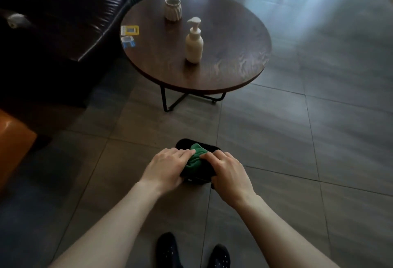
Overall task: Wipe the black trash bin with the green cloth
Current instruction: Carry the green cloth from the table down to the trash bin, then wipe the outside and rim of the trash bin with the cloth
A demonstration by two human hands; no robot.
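Both hands press the bunched green cloth (194, 159) onto the black trash bin (197, 174) on the floor — left hand (164, 166) flattening it, right hand (228, 172) curled over bin and cloth. Wiping looks underway — next, probably rubbing along the far rim.

Grey tiled floor (319, 140), round dark wooden table (223, 71) on black legs, black leather sofa (63, 12), window glare top right.

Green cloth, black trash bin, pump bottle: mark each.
green cloth (194, 159), head view, bunched middle between the hands
black trash bin (185, 143), head view, far rim
pump bottle (194, 47), head view, cream body
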